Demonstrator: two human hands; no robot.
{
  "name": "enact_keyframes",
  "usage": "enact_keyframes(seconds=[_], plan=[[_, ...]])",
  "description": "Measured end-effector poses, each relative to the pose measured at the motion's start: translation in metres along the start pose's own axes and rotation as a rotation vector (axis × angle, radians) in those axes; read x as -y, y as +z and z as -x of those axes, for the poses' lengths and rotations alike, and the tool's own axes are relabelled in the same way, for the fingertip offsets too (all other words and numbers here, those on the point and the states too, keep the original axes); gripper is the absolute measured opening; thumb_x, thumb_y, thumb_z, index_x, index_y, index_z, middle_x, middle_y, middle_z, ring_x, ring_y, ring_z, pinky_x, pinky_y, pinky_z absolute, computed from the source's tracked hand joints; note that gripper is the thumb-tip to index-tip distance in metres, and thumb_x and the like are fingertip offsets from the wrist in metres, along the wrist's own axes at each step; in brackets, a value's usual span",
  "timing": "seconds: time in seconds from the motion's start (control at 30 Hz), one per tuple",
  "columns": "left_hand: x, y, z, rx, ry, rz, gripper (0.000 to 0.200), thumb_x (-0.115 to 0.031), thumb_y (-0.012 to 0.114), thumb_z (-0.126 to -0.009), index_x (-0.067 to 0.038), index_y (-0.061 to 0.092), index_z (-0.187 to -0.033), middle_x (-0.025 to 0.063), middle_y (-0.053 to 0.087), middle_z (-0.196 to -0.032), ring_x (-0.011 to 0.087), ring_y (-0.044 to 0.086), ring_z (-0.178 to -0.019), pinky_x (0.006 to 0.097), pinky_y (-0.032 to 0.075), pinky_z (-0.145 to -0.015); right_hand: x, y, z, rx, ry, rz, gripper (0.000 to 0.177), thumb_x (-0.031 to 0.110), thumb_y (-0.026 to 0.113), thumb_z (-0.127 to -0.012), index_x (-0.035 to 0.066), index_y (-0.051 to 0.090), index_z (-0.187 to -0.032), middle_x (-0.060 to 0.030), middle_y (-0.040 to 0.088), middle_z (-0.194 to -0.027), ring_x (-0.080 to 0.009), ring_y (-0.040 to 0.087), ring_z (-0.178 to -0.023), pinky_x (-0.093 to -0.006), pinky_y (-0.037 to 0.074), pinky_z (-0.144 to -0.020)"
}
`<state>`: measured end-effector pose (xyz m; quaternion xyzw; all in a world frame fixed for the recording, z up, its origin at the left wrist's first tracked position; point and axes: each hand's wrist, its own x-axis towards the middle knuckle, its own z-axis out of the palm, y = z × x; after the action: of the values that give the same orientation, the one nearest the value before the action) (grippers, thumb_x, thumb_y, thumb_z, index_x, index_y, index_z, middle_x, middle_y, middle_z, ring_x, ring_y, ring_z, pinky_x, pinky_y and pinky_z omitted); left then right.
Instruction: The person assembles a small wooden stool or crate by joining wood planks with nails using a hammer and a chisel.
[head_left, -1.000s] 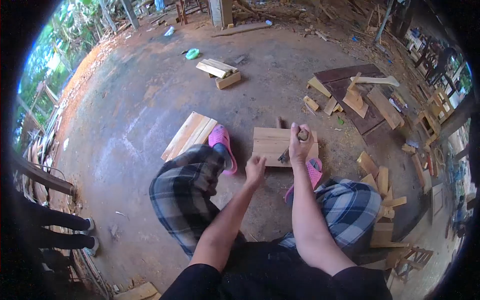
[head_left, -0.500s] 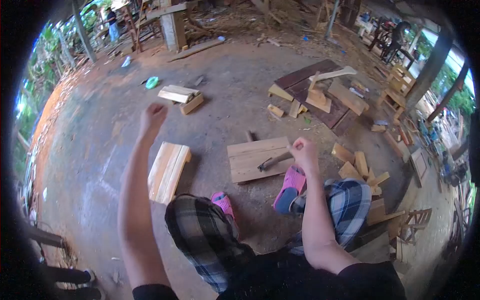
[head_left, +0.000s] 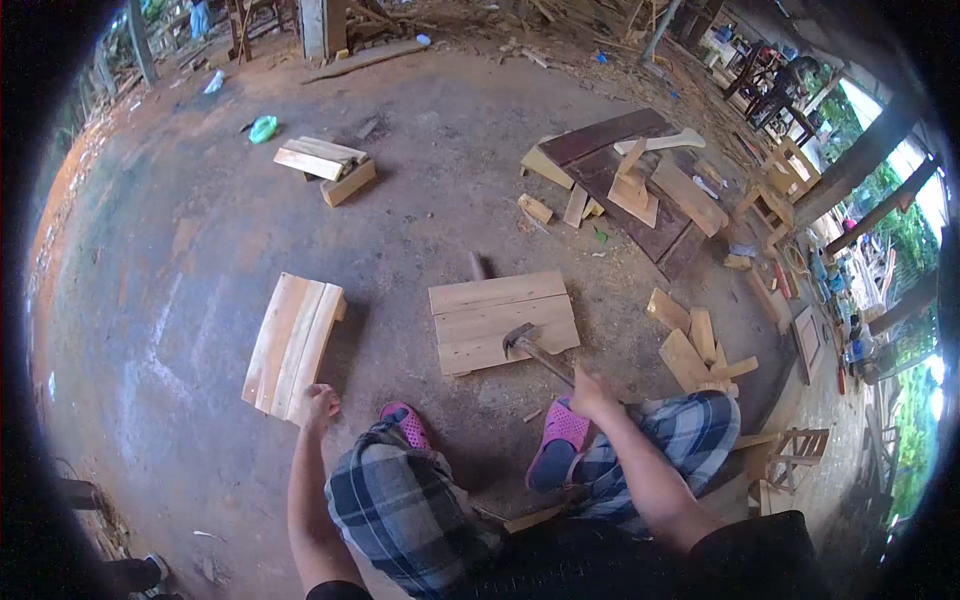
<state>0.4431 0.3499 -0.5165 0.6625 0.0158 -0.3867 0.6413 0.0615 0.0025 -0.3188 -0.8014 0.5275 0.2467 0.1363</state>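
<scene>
Gripping the wooden handle of a hammer (head_left: 532,347), the right hand (head_left: 590,392) has its fingers closed around the handle's near end, just above the right knee. The hammer slants away from the hand, and its metal head rests on the near edge of a flat plank panel (head_left: 480,305) that lies on the concrete floor (head_left: 200,230) straight ahead of the person. The left hand (head_left: 320,403) is stretched out low to the left and meets the near corner of a slatted bench top (head_left: 290,340), which lies flat on the floor, well apart from the plank panel. Its fingers look curled at that corner, though I cannot tell whether they actually clasp the wood. The person crouches in checked trousers (head_left: 400,510), with a pink clog (head_left: 558,440) on the right foot just under the right hand and another pink clog (head_left: 405,422) beside the left knee. A short dark stub of wood (head_left: 477,265) lies just beyond the plank panel. Farther off sit a small stack of boards (head_left: 325,163), a green scrap (head_left: 263,128), a dark board (head_left: 620,150) strewn with pale offcuts, and a heap of offcuts (head_left: 695,345) to the right.
</scene>
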Motion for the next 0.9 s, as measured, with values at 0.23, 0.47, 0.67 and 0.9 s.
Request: enact_keyframes(seconds=[0.23,0.47,0.67,0.9], plan=[[0.020,0.082,-0.019,-0.116,-0.018,-0.068,0.004,-0.010,0.056,-0.089,-0.007,0.055,-0.086,0.0012,0.056,-0.074,0.0116,0.056,-0.066,0.0262,0.048,-0.061,0.045,0.048,0.000,0.362,-0.295,-0.750,0.044,0.028,0.068,-0.083,0.006,0.047,-0.114,-0.0067,0.059,-0.084,-0.0236,0.059,-0.072,-0.0369,0.049,-0.064],[0.035,0.090,-0.033,-0.031,-0.031,0.169,0.008,-0.008,0.057,-0.092,-0.006,0.049,-0.092,0.0042,0.058,-0.082,0.0134,0.059,-0.074,0.0282,0.053,-0.069,0.149,0.077,-0.016,0.831,-0.198,-1.105,0.040,0.025,0.065,-0.087,0.011,0.042,-0.117,0.0022,0.050,-0.070,-0.0070,0.047,-0.052,-0.0237,0.037,-0.041],[0.035,0.128,-0.054,-0.070,-0.056,-0.006,0.012,-0.013,0.062,-0.089,-0.004,0.054,-0.087,0.0031,0.058,-0.081,0.0126,0.058,-0.068,0.0279,0.050,-0.061,0.122,0.081,-0.034,0.653,-0.036,-1.208,0.027,0.018,0.064,-0.088,0.011,0.044,-0.104,0.0007,0.051,-0.069,-0.0079,0.047,-0.051,-0.0240,0.038,-0.043],[0.028,0.192,-0.077,-0.462,0.516,-0.861,0.009,-0.016,0.072,-0.076,-0.012,0.066,-0.082,0.0120,0.056,-0.091,0.0323,0.053,-0.091,0.0426,0.043,-0.077,0.106,0.077,-0.060,0.396,-0.097,-1.130,0.021,0.020,0.061,-0.092,0.010,0.044,-0.098,0.0012,0.049,-0.063,-0.0084,0.046,-0.046,-0.0256,0.039,-0.039]])
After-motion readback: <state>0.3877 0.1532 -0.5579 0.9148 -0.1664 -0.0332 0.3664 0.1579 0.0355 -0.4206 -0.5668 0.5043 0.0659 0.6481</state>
